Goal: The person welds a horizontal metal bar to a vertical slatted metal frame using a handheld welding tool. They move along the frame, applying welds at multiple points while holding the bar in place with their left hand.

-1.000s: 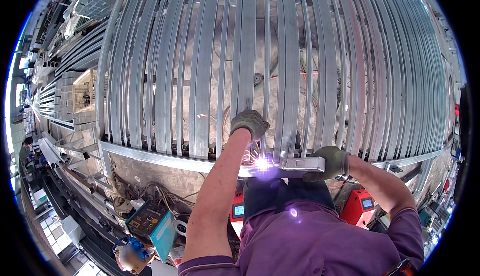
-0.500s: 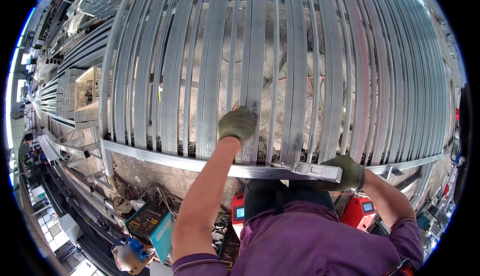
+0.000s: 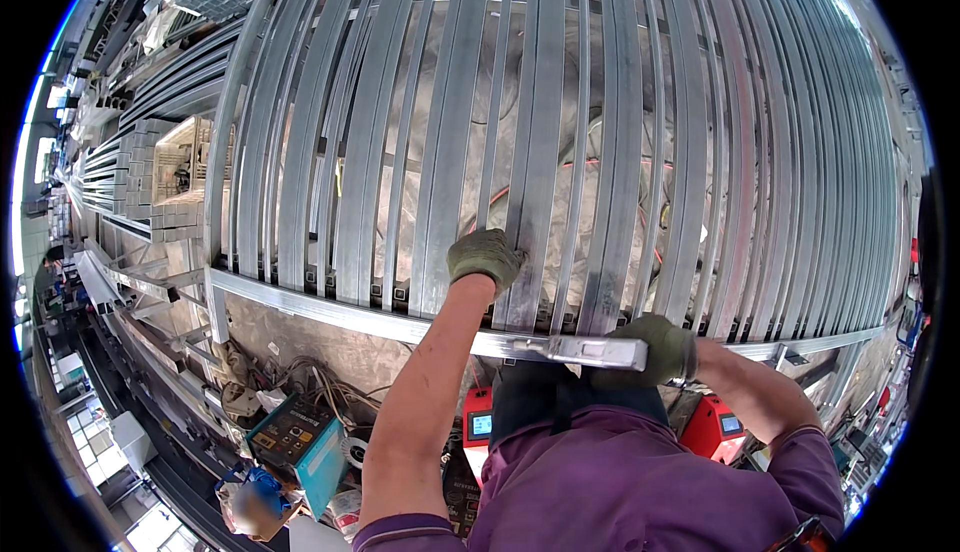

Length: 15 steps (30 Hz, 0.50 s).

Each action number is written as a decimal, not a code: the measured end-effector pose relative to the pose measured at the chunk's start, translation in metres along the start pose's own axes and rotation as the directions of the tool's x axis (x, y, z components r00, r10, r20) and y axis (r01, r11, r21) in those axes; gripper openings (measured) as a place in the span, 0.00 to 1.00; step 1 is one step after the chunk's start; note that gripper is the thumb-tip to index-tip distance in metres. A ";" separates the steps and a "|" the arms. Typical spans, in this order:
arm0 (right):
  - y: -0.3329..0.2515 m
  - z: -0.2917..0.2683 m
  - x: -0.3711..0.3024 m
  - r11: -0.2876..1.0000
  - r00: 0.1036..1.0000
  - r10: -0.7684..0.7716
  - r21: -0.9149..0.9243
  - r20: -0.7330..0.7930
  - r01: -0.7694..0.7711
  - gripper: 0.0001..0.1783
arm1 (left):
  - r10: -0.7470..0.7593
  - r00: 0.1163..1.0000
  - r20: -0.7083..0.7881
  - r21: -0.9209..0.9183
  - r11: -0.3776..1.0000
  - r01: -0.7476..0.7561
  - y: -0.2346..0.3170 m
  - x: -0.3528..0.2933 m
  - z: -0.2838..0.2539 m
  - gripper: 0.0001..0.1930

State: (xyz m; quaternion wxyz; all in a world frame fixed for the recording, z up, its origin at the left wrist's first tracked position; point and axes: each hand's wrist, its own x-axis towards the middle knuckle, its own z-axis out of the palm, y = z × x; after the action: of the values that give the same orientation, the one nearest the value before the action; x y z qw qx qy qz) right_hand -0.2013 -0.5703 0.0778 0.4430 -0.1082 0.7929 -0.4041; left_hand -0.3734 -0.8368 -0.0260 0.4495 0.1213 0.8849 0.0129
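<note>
Two olive work gloves cover my hands. My left hand is curled at the left edge of a long grey metal tube, near its front end; some fingers are hidden in the gap. At the front rail, my right hand is closed around a silver boxy hand-held tool with a narrow nose. That nose points left, over the rail by the tube's end; I cannot tell whether it touches. Behind the tool, my right-hand fingers are partly hidden.
Many long tubes lie side by side across the frame. Red machines with small screens stand under the front rail. At lower left are a teal-sided box and tangled cables. A crate sits by stacked tubes.
My right hand and the tool have moved left along the front rail, toward the tube by my left hand. The whole view has shifted slightly; my left hand stays on the same tube.
</note>
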 end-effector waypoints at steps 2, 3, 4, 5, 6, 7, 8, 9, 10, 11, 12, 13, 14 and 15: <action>-0.006 0.008 0.012 0.993 0.986 0.067 -0.102 0.155 -0.052 0.34 | -0.004 1.000 -0.010 -0.013 1.000 0.004 -0.001 -0.002 -0.001 0.39; -0.006 0.013 0.016 0.991 0.981 0.071 -0.129 0.181 -0.048 0.34 | -0.004 1.000 -0.015 -0.021 1.000 0.004 0.000 -0.003 -0.002 0.39; -0.008 0.011 0.015 0.992 0.981 0.079 -0.111 0.179 -0.060 0.35 | -0.008 1.000 0.010 -0.038 0.999 0.009 0.001 -0.002 -0.005 0.39; -0.011 0.008 0.016 0.994 0.980 0.080 -0.091 0.183 -0.064 0.35 | -0.022 0.999 0.036 -0.056 0.998 0.024 0.001 -0.004 -0.012 0.39; -0.013 0.005 0.018 0.995 0.979 0.080 -0.072 0.187 -0.068 0.36 | -0.034 0.997 0.063 -0.073 0.997 0.039 0.001 -0.004 -0.016 0.39; -0.009 0.005 0.020 0.997 0.985 0.073 -0.040 0.157 -0.068 0.36 | -0.036 0.997 0.069 -0.075 0.996 0.041 0.000 -0.004 -0.016 0.38; -0.005 0.002 0.021 0.998 0.990 0.067 -0.010 0.121 -0.067 0.37 | -0.035 0.997 0.070 -0.076 0.996 0.040 0.001 -0.003 -0.017 0.38; -0.004 -0.001 0.023 0.998 0.994 0.062 0.021 0.086 -0.064 0.37 | -0.034 0.997 0.073 -0.076 0.996 0.040 0.001 -0.004 -0.018 0.38; -0.004 -0.007 0.024 0.988 0.987 0.138 0.063 0.080 -0.143 0.39 | -0.033 0.998 0.056 -0.084 0.996 0.038 0.001 -0.004 -0.019 0.38; 0.002 -0.008 0.028 0.984 0.985 0.148 0.091 0.083 -0.156 0.39 | -0.033 0.999 0.042 -0.090 0.995 0.036 0.001 -0.005 -0.018 0.38; 0.005 -0.010 0.033 0.983 0.982 0.162 0.071 0.098 -0.169 0.39 | -0.033 0.999 0.028 -0.095 0.995 0.035 0.001 -0.005 -0.017 0.38; 0.007 -0.011 0.037 0.982 0.978 0.176 0.051 0.112 -0.183 0.39 | -0.038 0.998 0.042 -0.092 0.995 0.042 0.001 -0.005 -0.017 0.38; 0.008 -0.010 0.040 0.983 0.980 0.168 0.055 0.102 -0.175 0.39 | -0.042 0.997 0.057 -0.090 0.995 0.047 0.002 -0.005 -0.020 0.38; 0.008 -0.008 0.043 0.984 0.983 0.161 0.058 0.093 -0.167 0.38 | -0.046 0.996 0.073 -0.088 0.995 0.052 0.002 -0.005 -0.021 0.38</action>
State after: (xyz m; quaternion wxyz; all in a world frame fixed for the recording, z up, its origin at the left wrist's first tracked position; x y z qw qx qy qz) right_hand -0.2315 -0.5833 0.0476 0.5126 -0.0456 0.7652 -0.3869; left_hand -0.3865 -0.8341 -0.0092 0.4856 0.0798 0.8697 0.0373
